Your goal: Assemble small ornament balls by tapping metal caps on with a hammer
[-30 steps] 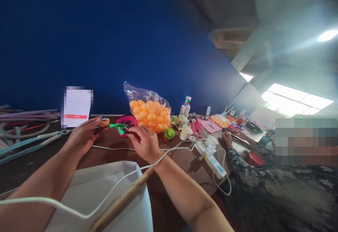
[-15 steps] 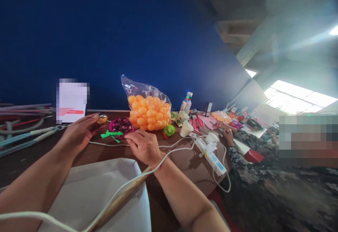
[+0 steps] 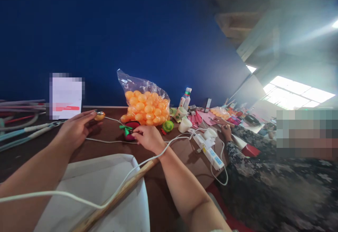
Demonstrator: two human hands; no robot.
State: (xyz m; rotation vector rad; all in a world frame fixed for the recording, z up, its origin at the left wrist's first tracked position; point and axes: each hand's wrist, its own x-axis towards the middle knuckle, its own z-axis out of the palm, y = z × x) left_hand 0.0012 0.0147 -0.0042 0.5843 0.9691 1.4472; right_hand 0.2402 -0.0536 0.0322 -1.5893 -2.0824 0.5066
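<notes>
My left hand pinches a small shiny gold ball between thumb and fingertips, raised above the brown table. My right hand is closed, its thumb and forefinger together at the side of a small magenta pouch with a green ribbon. What those fingertips hold is too small to make out. Behind the pouch stands a clear plastic bag of orange balls. A green round toy with red edging lies to the right of the pouch.
A white cord crosses over a white box and a wooden stick in front. To the right are a power strip, tape rolls and a bottle. Another person's hand works farther right.
My right hand has moved slightly right and up, its fingers now pinched at the pouch. The pouch's opening and green ribbon have shifted and look smaller. My left hand still holds the gold ball.
</notes>
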